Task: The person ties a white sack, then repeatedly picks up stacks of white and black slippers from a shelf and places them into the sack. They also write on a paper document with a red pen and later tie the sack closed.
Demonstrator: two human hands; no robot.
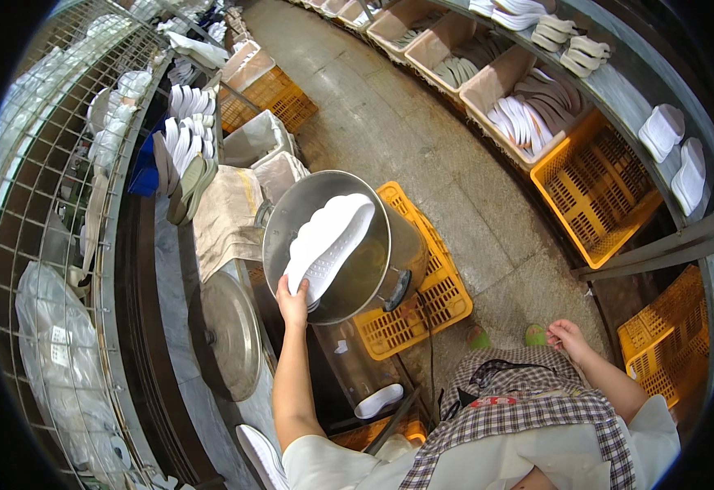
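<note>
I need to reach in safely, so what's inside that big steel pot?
The left hand holds white shoe soles over the steel pot. Yellowish liquid shows beside them; the soles hide whatever lies underneath.

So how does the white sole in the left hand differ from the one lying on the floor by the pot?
The held sole looks larger and is stacked on another in the left hand, tilted over the steel pot. The floor sole looks smaller, single, flat and untouched. The held sole shows a dotted tread; the floor sole looks plain. Both are white.
</note>
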